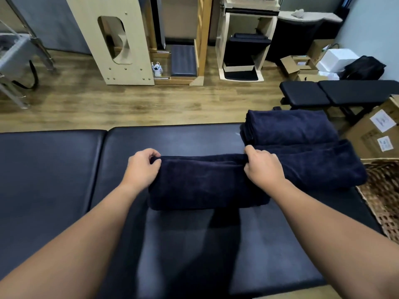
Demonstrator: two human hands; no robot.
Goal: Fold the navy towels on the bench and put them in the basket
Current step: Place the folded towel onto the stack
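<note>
A navy towel [203, 182], folded into a thick band, lies across the middle of the black padded bench [64, 169]. My left hand [143, 167] pinches its far left corner. My right hand [263, 167] grips the far edge further right. The same dark cloth runs on to the right [319, 167] under my right hand; whether that is a separate towel I cannot tell. A stack of folded navy towels [289, 126] sits at the bench's far right corner. The woven wicker basket [382, 195] stands off the right end of the bench, partly cut by the frame.
Cardboard boxes [371, 134] stand behind the basket. A black exercise bench [336, 93] is on the wooden floor at the right. Wooden gym equipment [116, 39] lines the far wall. The bench's near half shows bare padding.
</note>
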